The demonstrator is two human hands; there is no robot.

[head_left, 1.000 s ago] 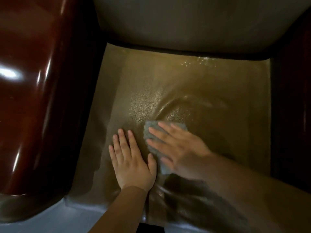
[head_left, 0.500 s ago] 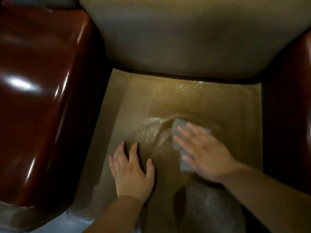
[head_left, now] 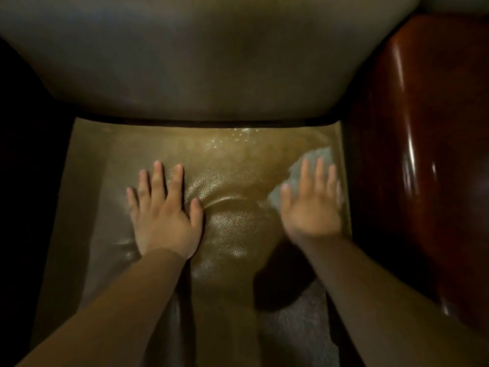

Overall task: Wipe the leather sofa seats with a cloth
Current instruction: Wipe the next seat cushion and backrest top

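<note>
**Cloth carried to the seat's right edge**

On the olive leather seat [head_left: 232, 160], the grey cloth [head_left: 312, 165] is pressed flat under the straight, spread fingers of the right hand [head_left: 311, 205], now just beside the right armrest [head_left: 423, 154]; half a second ago it was held near the seat's middle. The left hand [head_left: 165, 210] is laid flat on the seat, fingers spread, nothing held, set further back than before. The backrest [head_left: 198, 62] is seen behind. The right hand is blurred, and much of the cloth is hidden beneath it.
</note>
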